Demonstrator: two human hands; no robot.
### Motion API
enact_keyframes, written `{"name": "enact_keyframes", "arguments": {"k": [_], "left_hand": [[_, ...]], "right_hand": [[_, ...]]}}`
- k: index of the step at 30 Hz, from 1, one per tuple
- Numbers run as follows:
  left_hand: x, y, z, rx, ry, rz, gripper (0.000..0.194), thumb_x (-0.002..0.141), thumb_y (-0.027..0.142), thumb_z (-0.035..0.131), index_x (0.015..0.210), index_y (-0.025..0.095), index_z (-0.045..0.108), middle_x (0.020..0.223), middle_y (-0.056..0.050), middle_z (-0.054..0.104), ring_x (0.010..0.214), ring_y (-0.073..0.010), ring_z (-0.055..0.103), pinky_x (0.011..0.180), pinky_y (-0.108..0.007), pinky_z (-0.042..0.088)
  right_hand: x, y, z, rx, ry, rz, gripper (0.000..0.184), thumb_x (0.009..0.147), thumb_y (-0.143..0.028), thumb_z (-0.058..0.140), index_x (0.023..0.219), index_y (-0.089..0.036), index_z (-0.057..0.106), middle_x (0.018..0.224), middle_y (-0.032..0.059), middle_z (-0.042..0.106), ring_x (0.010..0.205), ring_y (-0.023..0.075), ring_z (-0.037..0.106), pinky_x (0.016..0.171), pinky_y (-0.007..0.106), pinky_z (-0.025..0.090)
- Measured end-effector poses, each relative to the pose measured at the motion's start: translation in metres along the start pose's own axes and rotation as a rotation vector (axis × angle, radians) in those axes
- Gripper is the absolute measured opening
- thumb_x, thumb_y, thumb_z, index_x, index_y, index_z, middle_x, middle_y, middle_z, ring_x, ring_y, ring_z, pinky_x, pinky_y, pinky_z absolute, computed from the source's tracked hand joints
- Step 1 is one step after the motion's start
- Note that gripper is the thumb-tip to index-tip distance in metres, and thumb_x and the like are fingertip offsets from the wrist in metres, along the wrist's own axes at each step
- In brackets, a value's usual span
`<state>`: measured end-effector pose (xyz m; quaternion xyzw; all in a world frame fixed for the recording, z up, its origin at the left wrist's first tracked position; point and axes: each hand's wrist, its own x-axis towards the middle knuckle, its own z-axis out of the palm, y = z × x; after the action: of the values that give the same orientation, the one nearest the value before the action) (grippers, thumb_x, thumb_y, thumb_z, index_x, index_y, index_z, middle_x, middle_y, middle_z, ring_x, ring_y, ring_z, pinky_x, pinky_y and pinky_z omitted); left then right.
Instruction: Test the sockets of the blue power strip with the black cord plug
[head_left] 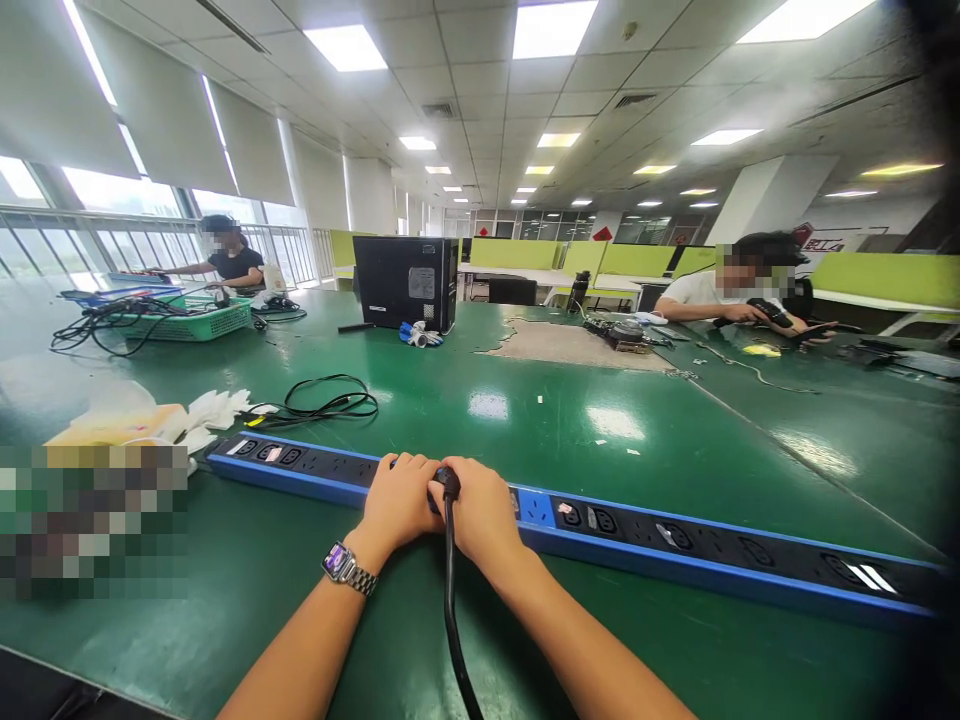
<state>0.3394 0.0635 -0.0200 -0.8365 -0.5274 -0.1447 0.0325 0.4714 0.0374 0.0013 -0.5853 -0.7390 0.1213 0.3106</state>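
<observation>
A long power strip (337,483) with a blue casing and black sockets lies across the green table in front of me. A black power plug (448,483) sits over its middle, and a thick black cord runs from it down toward me. My right hand (484,505) is closed around the plug from the right. Close against it, my left hand (401,503) is closed over the strip, its thumb side touching the plug. A metal-banded watch (349,567) is on the left wrist. The plug's prongs and the socket under the hands are hidden.
Coiled black cable (330,402) lies behind the strip's left end, near white and yellow packaging (142,420). Farther back stand a green basket (202,320) with cables and a black computer case (405,285) beside gloves (420,335). Two people sit across the table, left and right.
</observation>
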Motion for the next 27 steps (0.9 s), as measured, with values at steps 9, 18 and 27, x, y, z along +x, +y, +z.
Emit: {"name": "enact_keyframes", "arguments": {"k": [9,18,27], "left_hand": [[0.0,0.002,-0.004,-0.113,-0.022,0.047,0.079,0.069,0.059,0.069,0.134,0.02,0.049,0.135,-0.013,0.057,0.125,-0.0323,0.05,0.111,-0.053,0.027],[-0.014,0.068,0.005,-0.132,0.009,0.662,0.091,0.082,0.074,0.042,0.154,0.026,0.013,0.162,-0.003,0.017,0.148,-0.0291,0.014,0.12,-0.047,0.007],[-0.019,0.07,0.015,0.023,0.188,0.628,0.086,0.085,0.07,0.043,0.154,0.028,0.013,0.162,-0.003,0.016,0.147,-0.0318,0.016,0.119,-0.048,0.008]], "right_hand": [[-0.031,0.05,-0.017,0.094,0.233,-0.052,0.027,0.089,-0.036,0.053,0.107,-0.02,0.066,0.106,0.0078,0.072,0.096,0.0232,0.068,0.087,0.035,0.051],[-0.063,0.115,-0.049,0.113,0.432,0.027,0.032,0.088,-0.048,0.051,0.099,-0.023,0.068,0.095,0.0051,0.075,0.085,0.022,0.071,0.076,0.032,0.056],[-0.063,0.111,-0.044,0.041,0.457,-0.062,0.029,0.089,-0.045,0.051,0.1,-0.023,0.067,0.098,0.0058,0.074,0.086,0.0229,0.07,0.075,0.036,0.055]]}}
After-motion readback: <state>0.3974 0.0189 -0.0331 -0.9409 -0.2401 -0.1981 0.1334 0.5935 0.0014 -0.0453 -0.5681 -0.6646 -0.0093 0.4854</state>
